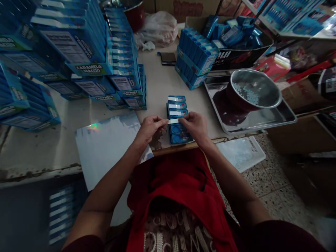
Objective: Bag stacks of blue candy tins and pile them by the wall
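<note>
A small white sticker strip (173, 121) is stretched between my two hands over a row of small blue boxes (176, 106) at the table's front edge. My left hand (153, 128) pinches the strip's left end between thumb and fingers. At the other end, the thumb and fingertips of my right hand (195, 126) are pressed on it. Farther boxes in the row bear white strips across their tops; the two nearest ones show blue tops with round outlines. Whether the strip touches the box below it, I cannot tell.
Stacked blue candy displays (89, 68) fill the left side. A pale shiny sheet (110, 140) overhangs the front edge. Behind the row are a dark phone-like object (168, 58) and more packed boxes (195, 57). On the right, a metal tray (223, 120) carries a steel bowl (256, 87) of pale candies.
</note>
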Demonstrator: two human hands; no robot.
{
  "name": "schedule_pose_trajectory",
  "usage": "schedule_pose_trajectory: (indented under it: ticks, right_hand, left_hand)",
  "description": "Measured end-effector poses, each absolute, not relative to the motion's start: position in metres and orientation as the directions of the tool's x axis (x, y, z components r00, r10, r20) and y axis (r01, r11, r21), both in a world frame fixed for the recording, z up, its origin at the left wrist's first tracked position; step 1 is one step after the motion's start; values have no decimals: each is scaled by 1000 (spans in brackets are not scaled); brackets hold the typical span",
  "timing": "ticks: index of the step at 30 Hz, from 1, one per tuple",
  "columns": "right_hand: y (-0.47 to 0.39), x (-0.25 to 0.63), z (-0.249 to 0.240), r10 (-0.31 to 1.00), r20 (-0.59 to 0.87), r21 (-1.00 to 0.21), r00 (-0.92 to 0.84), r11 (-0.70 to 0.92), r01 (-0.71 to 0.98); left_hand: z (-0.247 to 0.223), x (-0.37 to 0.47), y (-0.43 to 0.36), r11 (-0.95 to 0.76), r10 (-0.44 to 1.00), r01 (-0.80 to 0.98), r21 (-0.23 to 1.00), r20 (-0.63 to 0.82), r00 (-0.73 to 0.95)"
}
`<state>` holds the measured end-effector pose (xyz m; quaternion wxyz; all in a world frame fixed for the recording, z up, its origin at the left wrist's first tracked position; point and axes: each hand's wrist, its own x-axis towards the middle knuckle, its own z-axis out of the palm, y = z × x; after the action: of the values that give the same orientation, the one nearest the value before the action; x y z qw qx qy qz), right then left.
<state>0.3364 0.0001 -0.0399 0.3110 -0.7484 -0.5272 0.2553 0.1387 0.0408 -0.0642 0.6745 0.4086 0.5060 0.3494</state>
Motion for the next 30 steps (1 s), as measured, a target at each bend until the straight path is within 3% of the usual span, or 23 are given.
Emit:
schedule_pose_trajectory:
  ticks: [5,8,10,14,16,21,26,30]
  right_hand:
    - [4,348,-47,930,-90,-802,355,-280,529]
    - [0,355,-44,936,-193,-881,296,-298,368]
    - [-5,356,-36,939,-184,-939,291,-255,230]
    - [-15,350,-11,934,-20,-996,356,-49,73]
    - [-18,344,2,940,19,-997,341,-6,72]
    - [-22,324,22,966,36,-993,257,5,120]
    - [-31,322,22,974,36,-995,224,14,99]
    - [-38,328,5,978,-19,-999,208,-25,27]
  left_hand:
    - [-88,157,35,599,798,-133,790,-574,185]
    - [-98,163,31,563,826,-154,812,-549,127]
    - [-99,160,28,451,892,-132,883,-448,54]
    - [-79,143,10,39,992,-52,998,-45,-121]
    - [-61,139,-4,-42,998,-46,998,40,-42]
    - [-29,148,-34,114,955,-148,982,-67,290]
    - [-29,147,-45,123,986,-157,980,-103,132]
    - [-31,133,-37,100,981,-88,991,-83,173]
